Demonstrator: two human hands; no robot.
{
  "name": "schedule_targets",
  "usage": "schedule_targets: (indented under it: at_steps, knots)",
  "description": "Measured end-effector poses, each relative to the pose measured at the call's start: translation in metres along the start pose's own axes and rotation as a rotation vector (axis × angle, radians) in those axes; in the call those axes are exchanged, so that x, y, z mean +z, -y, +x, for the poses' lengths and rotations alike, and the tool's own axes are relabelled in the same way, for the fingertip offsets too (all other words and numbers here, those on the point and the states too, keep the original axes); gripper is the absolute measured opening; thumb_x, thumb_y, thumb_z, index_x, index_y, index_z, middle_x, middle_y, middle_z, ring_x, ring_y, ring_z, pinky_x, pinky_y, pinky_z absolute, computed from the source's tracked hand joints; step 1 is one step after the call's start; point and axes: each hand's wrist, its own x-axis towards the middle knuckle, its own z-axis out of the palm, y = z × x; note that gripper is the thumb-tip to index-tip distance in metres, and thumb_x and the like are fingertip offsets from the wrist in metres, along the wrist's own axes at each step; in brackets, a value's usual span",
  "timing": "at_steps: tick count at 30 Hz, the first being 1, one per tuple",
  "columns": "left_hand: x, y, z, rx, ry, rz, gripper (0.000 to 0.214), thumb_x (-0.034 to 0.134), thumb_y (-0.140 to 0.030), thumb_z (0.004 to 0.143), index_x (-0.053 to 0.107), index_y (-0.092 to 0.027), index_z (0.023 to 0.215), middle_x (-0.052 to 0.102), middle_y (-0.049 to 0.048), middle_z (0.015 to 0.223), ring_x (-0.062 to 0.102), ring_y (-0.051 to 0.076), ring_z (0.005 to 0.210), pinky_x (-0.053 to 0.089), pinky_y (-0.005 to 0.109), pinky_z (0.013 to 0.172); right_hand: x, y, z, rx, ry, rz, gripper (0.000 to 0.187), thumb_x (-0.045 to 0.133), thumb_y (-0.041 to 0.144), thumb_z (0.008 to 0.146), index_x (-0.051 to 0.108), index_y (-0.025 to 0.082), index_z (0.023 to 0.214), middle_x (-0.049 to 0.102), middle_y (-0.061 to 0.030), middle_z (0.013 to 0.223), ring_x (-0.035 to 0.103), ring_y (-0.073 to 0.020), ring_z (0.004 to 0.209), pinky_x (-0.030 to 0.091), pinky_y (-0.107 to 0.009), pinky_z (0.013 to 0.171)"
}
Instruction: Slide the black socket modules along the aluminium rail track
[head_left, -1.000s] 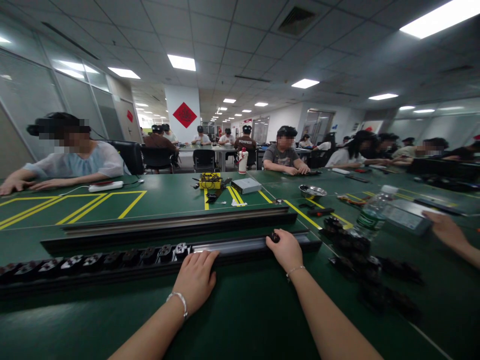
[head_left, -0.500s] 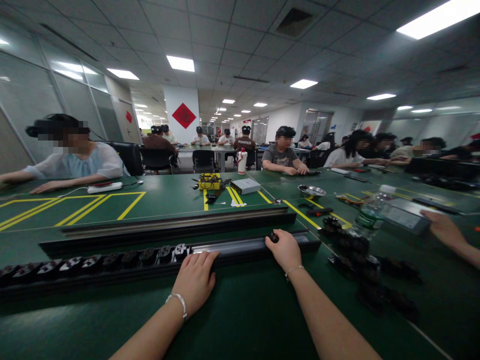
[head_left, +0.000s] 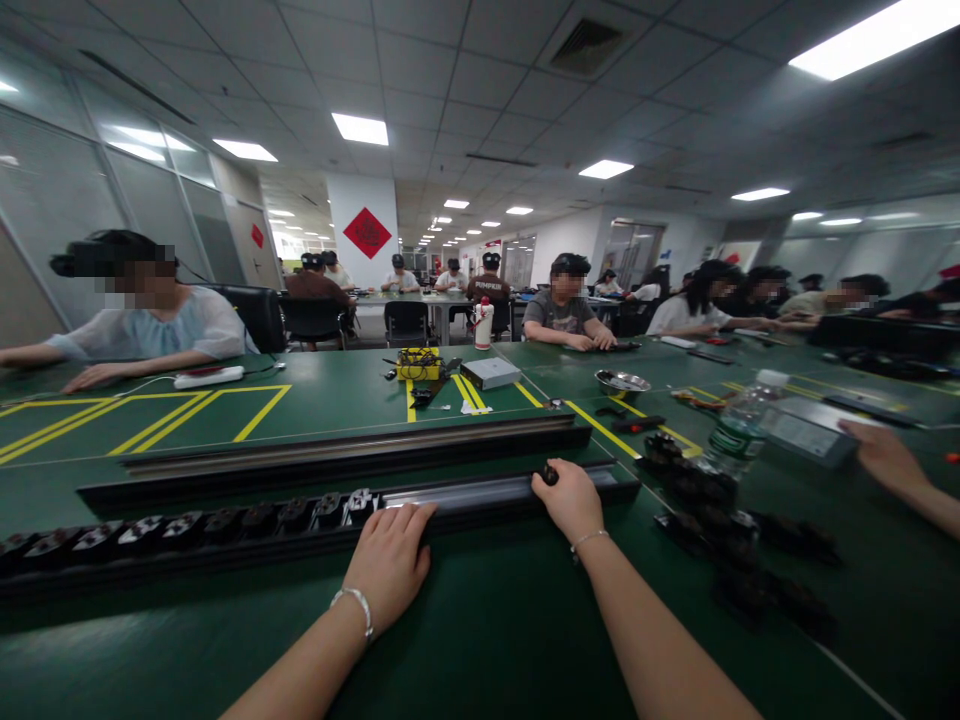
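Note:
A long black track point(head_left: 480, 497) with a shiny inner channel lies across the green table in front of me. Black socket modules point(head_left: 259, 520) sit in a row along its left part. My left hand point(head_left: 391, 555) rests over the track just right of the last module, fingers close together and curled over its near edge. Towards the track's right end, my right hand point(head_left: 574, 500) grips a small black socket module point(head_left: 550, 475), mostly covered by the fingers, at the channel. Between my hands the channel is bare. A second black track point(head_left: 360, 447) lies just behind.
Loose black modules point(head_left: 705, 500) are heaped to the right, beside a water bottle point(head_left: 739, 430). Another person's hand point(head_left: 892, 460) touches a grey metal box point(head_left: 814, 435). Further back are a metal bowl point(head_left: 622, 382) and a grey box point(head_left: 490, 374).

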Motion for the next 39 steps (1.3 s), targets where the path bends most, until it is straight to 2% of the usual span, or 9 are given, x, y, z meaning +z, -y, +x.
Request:
schedule_targets:
  at_steps: [7, 19, 39]
  knots:
    - [-0.0005, -0.0002, 0.0000, 0.009, -0.013, -0.014, 0.045, 0.044, -0.020, 0.077, 0.042, -0.026, 0.122, 0.056, 0.0025, 0.111, 0.047, 0.019, 0.103, 0.029, 0.036, 0.094, -0.0024, -0.0027, 0.0012, -0.026, -0.010, -0.093, 0.021, 0.051, 0.037, 0.071, 0.062, 0.019, 0.073, 0.064, -0.0067, 0.086, 0.055, -0.0208, 0.092, 0.036, -0.030, 0.082]
    - [-0.0013, -0.0007, 0.0001, 0.007, -0.010, -0.011, 0.044, 0.044, -0.020, 0.077, 0.043, -0.026, 0.121, 0.056, 0.0027, 0.111, 0.048, 0.019, 0.103, 0.029, 0.036, 0.094, 0.0015, -0.0077, 0.0029, -0.039, -0.012, -0.092, 0.028, 0.049, 0.036, 0.073, 0.065, 0.015, 0.084, 0.065, -0.0094, 0.094, 0.055, -0.0218, 0.098, 0.037, -0.030, 0.088]
    - [0.0002, 0.0003, 0.0000, 0.012, -0.020, -0.004, 0.044, 0.044, -0.020, 0.077, 0.044, -0.026, 0.121, 0.056, 0.0034, 0.112, 0.048, 0.020, 0.103, 0.029, 0.037, 0.094, 0.0014, -0.0090, 0.0033, -0.041, -0.027, -0.044, 0.021, 0.048, 0.033, 0.072, 0.063, 0.017, 0.074, 0.064, -0.0083, 0.085, 0.056, -0.0207, 0.089, 0.039, -0.029, 0.080]
